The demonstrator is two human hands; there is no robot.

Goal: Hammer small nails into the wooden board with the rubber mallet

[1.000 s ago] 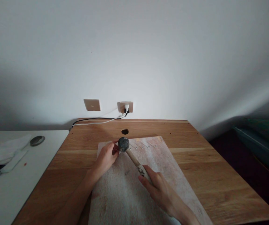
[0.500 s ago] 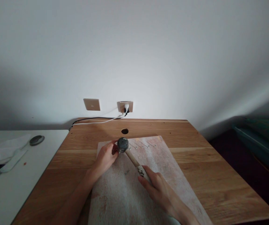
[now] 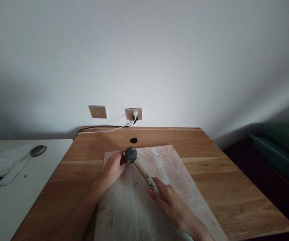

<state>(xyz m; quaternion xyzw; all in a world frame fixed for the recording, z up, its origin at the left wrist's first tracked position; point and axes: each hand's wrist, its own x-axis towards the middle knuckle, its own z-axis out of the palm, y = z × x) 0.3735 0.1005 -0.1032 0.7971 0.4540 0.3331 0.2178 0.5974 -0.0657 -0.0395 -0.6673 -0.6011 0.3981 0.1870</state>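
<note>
My right hand [image 3: 169, 201] is wrapped around the worn white grip of a mallet [image 3: 141, 170] with a wooden handle and a dark round head. That head is over the far left part of a whitish, weathered board [image 3: 131, 211]. Close against its left side, my left hand [image 3: 114, 166] has its fingers pinched together above the board. Whatever those fingertips hold is hidden behind the mallet head. Several thin nails [image 3: 155, 153] show in a row along the board's far edge, right of the head. A small metal piece [image 3: 135, 184] lies nearer, left of the handle.
Under the board is a wooden desk [image 3: 225, 180] with a round cable hole [image 3: 133, 140]. A wall socket [image 3: 138, 114] has plugs and cables [image 3: 104, 131] running left. On the left, a white table [image 3: 21, 207] bears a dark round object [image 3: 38, 150] and papers.
The whole view has shifted very slightly. Both hands and the mallet stay in nearly the same place over the board.
</note>
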